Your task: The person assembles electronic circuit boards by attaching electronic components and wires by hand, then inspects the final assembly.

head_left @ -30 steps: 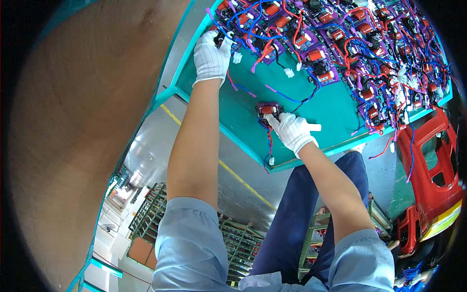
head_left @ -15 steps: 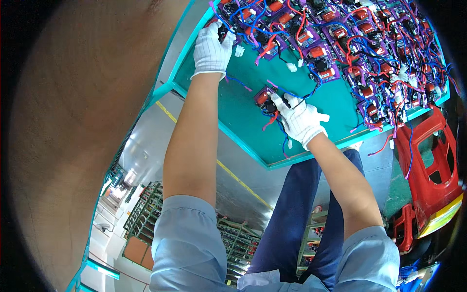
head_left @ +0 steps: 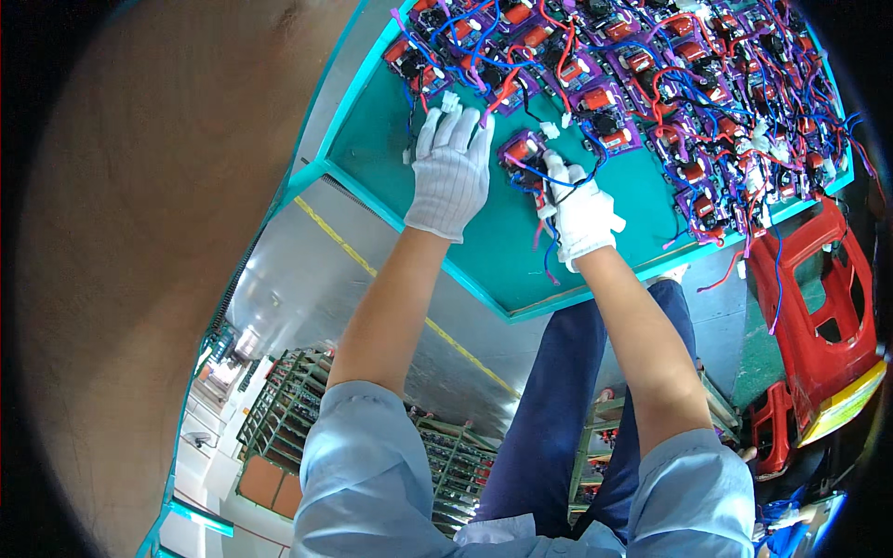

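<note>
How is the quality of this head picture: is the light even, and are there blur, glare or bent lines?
Head view: light is bright and even on the teal table; its straight edges bend from fisheye distortion; the corners are black; a large out-of-focus brown shape fills the left side; the left hand and right hand, in white gloves, look sharp.

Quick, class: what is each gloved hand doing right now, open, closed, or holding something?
Left hand: open, fingers spread flat on the green table.
Right hand: closed on a purple circuit board and its wires.
</note>
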Demonstrator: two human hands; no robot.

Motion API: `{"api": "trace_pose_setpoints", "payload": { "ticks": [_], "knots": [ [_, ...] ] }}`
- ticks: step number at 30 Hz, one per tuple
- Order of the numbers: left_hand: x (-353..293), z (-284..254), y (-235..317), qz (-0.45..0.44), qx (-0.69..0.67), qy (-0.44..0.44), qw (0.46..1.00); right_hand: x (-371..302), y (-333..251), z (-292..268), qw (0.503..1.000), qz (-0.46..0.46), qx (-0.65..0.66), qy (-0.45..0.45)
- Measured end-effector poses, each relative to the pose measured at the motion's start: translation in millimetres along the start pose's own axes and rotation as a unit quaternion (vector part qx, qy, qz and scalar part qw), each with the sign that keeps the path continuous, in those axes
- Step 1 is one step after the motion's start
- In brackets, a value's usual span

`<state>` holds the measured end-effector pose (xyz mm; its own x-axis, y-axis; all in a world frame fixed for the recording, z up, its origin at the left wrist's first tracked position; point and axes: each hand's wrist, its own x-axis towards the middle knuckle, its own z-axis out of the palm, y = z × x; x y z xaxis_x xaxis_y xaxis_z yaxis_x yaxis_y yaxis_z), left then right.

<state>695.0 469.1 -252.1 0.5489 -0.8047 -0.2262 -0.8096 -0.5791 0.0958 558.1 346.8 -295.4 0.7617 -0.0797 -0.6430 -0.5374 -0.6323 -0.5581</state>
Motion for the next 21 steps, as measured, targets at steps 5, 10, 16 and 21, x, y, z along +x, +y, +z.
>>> {"api": "trace_pose_setpoints", "payload": {
  "ticks": [5, 10, 16, 21],
  "knots": [
    [32, 4, 7, -0.001, 0.021, 0.016, 1.000, 0, -9, -17, 0.995, 0.082, 0.035, 0.046],
    [30, 4, -2, 0.017, 0.011, 0.024, 1.000, 5, -18, -21, 0.969, 0.095, 0.220, 0.060],
    [26, 10, 14, -0.028, -0.001, -0.006, 1.000, 19, 3, 17, 0.911, 0.120, 0.366, 0.148],
    [26, 17, 52, -0.187, -0.136, 0.094, 0.969, 12, -14, 4, 0.921, 0.071, 0.219, 0.313]
  ]
}}
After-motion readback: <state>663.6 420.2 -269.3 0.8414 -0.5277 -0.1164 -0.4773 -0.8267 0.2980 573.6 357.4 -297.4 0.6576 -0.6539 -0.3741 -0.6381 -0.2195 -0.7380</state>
